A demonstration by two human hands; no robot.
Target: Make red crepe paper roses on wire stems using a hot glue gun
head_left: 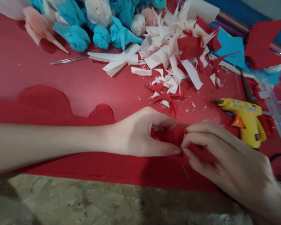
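Observation:
My left hand (142, 134) reaches in from the left, its thumb and fingers curled round a small piece of red crepe paper (170, 136). Fingertips of my right hand (229, 156) pinch the same piece at its right side, touching my left thumb tip. Much of the paper is hidden by the fingers. Below the fingertips hangs a thin pale strand (186, 173). Two rounded red paper shapes, a larger one (45, 98) and a smaller one (102, 113), lie beyond my left forearm.
A yellow glue gun (245, 117) lies to the right. White and red paper scraps (168, 56) are heaped at the back, beside blue, white and peach paper roses (76, 36). A slim metal tool (69, 60) pokes out from under white strips. Dark-handled scissors (247, 89) appear partly covered.

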